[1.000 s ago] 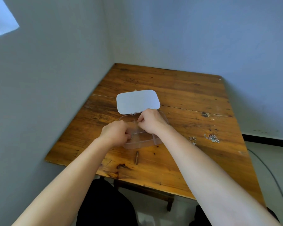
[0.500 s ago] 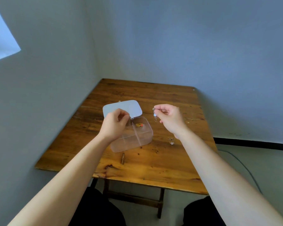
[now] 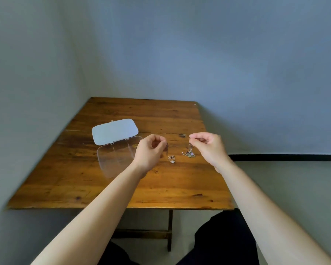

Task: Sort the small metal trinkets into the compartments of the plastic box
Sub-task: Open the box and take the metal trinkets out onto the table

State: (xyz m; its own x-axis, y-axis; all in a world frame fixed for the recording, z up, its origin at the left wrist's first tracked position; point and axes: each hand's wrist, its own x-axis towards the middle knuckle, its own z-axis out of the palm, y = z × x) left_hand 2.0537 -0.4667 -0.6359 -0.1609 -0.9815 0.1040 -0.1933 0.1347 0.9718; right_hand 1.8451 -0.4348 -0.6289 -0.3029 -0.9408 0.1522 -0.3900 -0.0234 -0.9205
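Note:
A clear plastic box [image 3: 115,159] lies open on the wooden table [image 3: 122,190], its pale lid [image 3: 114,131] folded back behind it. A small orange trinket [image 3: 135,145] sits in its right compartment. My right hand [image 3: 208,148] pinches a thin metal chain trinket [image 3: 189,152] at its top, so that its charms hang down over the table right of the box. My left hand [image 3: 151,150] hovers with curled fingers by the box's right end, apparently holding nothing. A second small chain trinket [image 3: 171,159] lies on the table between my hands.
The table stands in a corner, with walls at its left and far sides. Its near edge [image 3: 122,207] runs above my dark-trousered knees. Bare floor and a black skirting strip [image 3: 285,157] lie to the right.
My left hand has left the box and moved right. My right hand has carried its trinket further right, over the spot where the loose trinkets lie. The camera view has tilted up.

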